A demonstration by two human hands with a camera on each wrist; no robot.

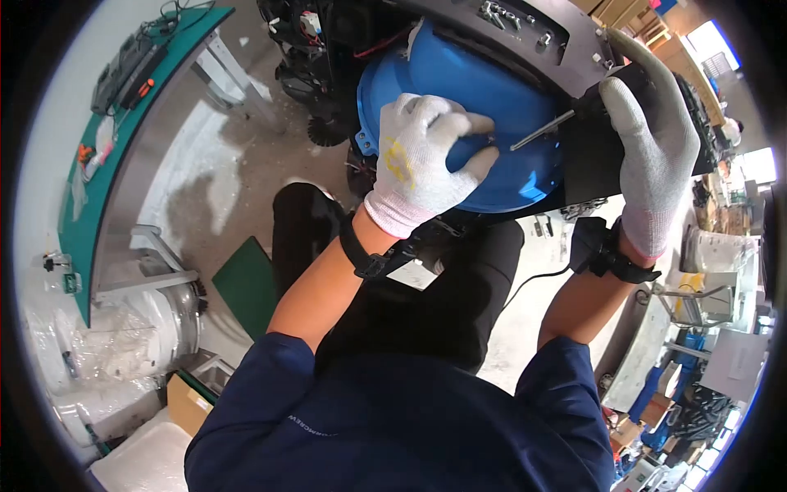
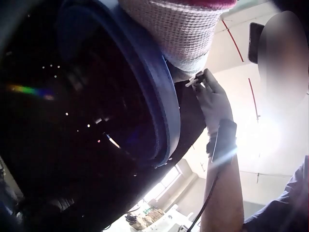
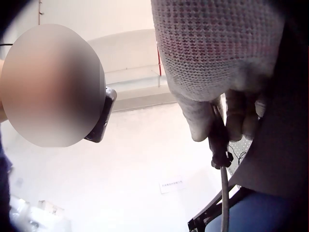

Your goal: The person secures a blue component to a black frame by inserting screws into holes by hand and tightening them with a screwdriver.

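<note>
My gloved right hand (image 1: 660,152) grips a screwdriver (image 1: 541,131) by its dark handle. The metal shaft slants down and left over a blue, rounded shell (image 1: 443,74), with its tip a short way from my left fingertips. In the right wrist view the fingers wrap the handle and the shaft (image 3: 224,198) points down. My gloved left hand (image 1: 422,156) lies over the blue shell, fingers bent, thumb and forefinger close about a small screw-like piece (image 1: 492,139), too small to make out well. The left wrist view shows the shell's rim (image 2: 166,106) beside the white glove cuff (image 2: 183,34).
A dark panel with a tray of loose screws (image 1: 516,25) borders the shell at the top. Black machine parts (image 1: 316,74) stand left of it. A green-topped table (image 1: 90,197) is at the far left. A cable (image 1: 533,283) runs from the right wrist camera.
</note>
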